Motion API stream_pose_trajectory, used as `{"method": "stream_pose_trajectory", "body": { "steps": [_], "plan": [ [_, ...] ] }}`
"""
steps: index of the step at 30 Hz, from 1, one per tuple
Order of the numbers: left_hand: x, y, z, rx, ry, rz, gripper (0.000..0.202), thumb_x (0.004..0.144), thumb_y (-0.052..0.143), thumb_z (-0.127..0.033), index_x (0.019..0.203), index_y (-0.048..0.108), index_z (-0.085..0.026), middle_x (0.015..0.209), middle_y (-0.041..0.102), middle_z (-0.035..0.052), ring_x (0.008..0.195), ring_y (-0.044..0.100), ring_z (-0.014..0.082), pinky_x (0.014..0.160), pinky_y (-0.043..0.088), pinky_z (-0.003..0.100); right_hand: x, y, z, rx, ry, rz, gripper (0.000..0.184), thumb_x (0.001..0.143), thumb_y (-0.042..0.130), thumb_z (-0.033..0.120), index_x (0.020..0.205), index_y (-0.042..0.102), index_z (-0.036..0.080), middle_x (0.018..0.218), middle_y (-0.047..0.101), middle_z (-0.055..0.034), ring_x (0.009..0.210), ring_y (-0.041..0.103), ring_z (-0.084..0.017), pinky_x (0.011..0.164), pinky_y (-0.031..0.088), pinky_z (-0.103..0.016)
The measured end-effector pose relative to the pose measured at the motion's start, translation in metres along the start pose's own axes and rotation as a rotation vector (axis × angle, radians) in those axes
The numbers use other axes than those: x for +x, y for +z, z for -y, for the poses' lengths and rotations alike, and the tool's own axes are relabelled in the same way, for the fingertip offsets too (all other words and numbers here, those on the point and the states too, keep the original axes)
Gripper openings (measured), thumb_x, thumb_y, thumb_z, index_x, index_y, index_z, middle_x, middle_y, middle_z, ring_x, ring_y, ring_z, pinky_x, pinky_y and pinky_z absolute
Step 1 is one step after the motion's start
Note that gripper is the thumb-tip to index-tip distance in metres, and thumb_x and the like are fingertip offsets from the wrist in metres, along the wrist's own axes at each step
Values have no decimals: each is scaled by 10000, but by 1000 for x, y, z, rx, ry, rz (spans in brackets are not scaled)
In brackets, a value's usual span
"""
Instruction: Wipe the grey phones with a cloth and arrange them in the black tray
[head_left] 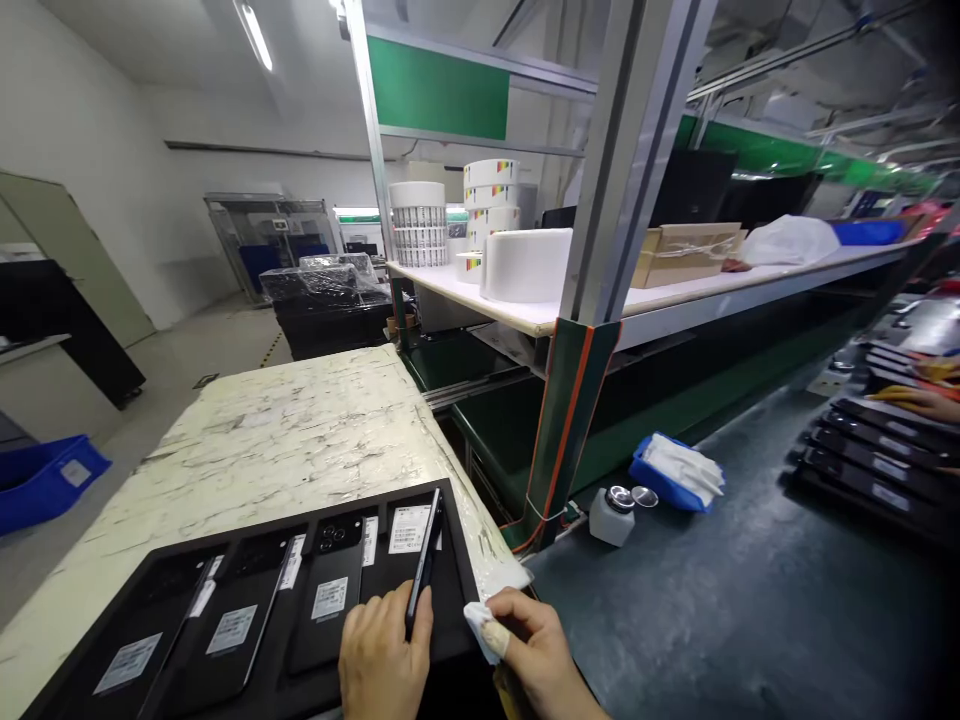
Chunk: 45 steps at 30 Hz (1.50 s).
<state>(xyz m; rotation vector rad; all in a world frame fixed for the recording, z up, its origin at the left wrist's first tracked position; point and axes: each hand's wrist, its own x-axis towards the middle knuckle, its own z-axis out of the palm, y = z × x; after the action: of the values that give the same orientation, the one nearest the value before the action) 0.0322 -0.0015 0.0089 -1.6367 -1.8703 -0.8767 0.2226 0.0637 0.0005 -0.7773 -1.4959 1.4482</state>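
My left hand (386,660) is closed on a black phone (424,558), which it holds on edge over the right end of a black tray (247,545). Several black phones (330,590) with white labels lie in the tray's slots. My right hand (536,650) sits just right of the tray and pinches a small white cloth (478,626); one fingertip wears a pale cot. The tray rests on a worn white table (285,430).
A metal post (592,330) and a shelf (660,290) with white label rolls (491,220), a cardboard box (686,252) and a plastic bag stand ahead. On the dark bench lie a small dispenser bottle (611,512), a blue bin with cloths (679,470), and phone trays (877,450) near another person's hand (926,400).
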Motion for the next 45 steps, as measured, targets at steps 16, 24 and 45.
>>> {"method": "stream_pose_trajectory", "body": {
  "steps": [16,24,45],
  "plan": [
    [-11,20,2,-42,30,-35,259,1006,448,-328,1102,613,-152,779,686,42,650,623,202,733,396,382,54,-210,73,-1165,-128,-579,423,875,512,539,953,783,223,923,759,-73,832,662,-250,779,469,-371],
    [-12,17,3,-28,41,8,240,1006,469,-325,1089,604,-144,704,635,14,640,599,201,733,381,382,76,-196,66,-1512,-61,-433,304,908,505,364,923,791,264,916,733,-80,951,592,-314,972,230,-587],
    [-5,-1,-12,-91,-79,45,150,990,438,-232,1009,582,-192,720,597,5,651,554,211,707,331,382,82,-224,51,-1597,-131,-392,445,863,419,521,902,791,281,1006,744,-123,1002,600,-406,873,265,-673]
  ]
}}
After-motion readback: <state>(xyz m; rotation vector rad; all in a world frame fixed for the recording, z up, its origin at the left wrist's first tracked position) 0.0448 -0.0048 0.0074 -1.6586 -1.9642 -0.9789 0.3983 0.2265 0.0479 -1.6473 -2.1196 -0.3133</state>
